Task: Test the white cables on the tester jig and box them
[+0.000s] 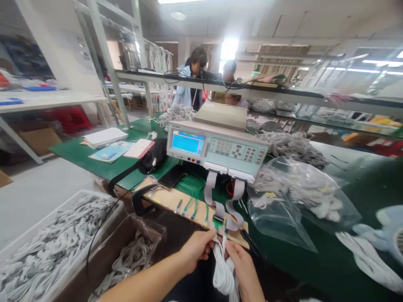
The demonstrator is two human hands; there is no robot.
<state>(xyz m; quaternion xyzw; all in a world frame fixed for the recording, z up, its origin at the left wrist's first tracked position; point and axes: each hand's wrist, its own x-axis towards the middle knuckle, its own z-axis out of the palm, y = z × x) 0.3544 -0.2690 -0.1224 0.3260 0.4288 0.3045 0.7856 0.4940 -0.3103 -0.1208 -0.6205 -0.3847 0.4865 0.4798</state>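
A coiled white cable [222, 272] hangs between my two hands at the front edge of the bench. My left hand [197, 248] is closed in a pinch on one end of it, close to a small green circuit board [218, 223]. My right hand [242, 262] is closed around the cable's other side, near its other end, which points up at the board. Grey ribbon cables [234, 209] run from the circuit board up to a tester [217, 147] with a lit blue screen. The circuit board sits on a wooden strip [168, 201]; my fingers partly hide the plug ends.
Plastic bags of cables [311, 193] lie right of the tester, with a loose cable bundle [368, 260] and a light-blue fan [390, 228] further right. A white crate of cables [63, 239] stands at lower left. Phone [171, 176] and papers [105, 137] lie left. Two people work behind.
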